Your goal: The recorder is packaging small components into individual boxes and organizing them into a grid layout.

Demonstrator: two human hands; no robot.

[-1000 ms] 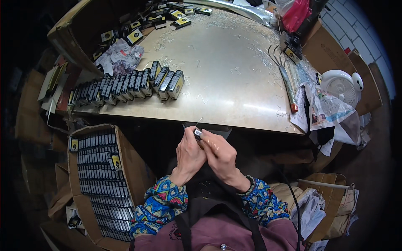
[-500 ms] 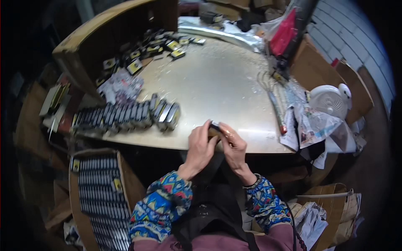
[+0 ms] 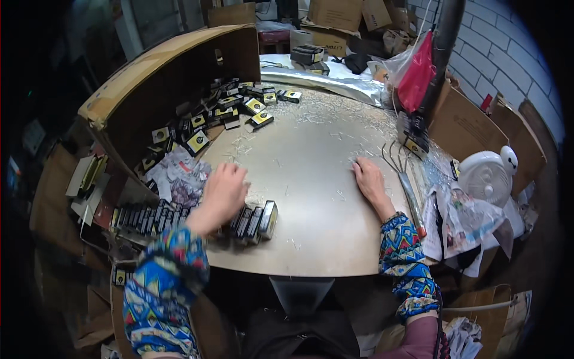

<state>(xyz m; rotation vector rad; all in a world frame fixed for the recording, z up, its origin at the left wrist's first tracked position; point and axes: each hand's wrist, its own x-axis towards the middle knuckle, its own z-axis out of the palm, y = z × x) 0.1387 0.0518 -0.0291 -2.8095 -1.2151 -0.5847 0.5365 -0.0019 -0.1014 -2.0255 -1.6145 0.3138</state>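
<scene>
Right now, the left hand is blurred, fingers bent; whether it grasps anything, I cannot tell. The row of boxes shows on both sides of its wrist. The right hand is low at the table, fingertips near clear bits; whether it pinches one, I cannot tell. Left of the left hand lies crumpled wrap; beyond, loose boxes. Right of the right hand: a rake, then a fan.

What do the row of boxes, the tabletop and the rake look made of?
Row of boxes: probably smooth printed card, given flat panels and square edges. Tabletop: smooth, shiny, reflecting light; metal or coated board, unclear. Rake: seemingly dull metal, from thin greyish prongs.
</scene>
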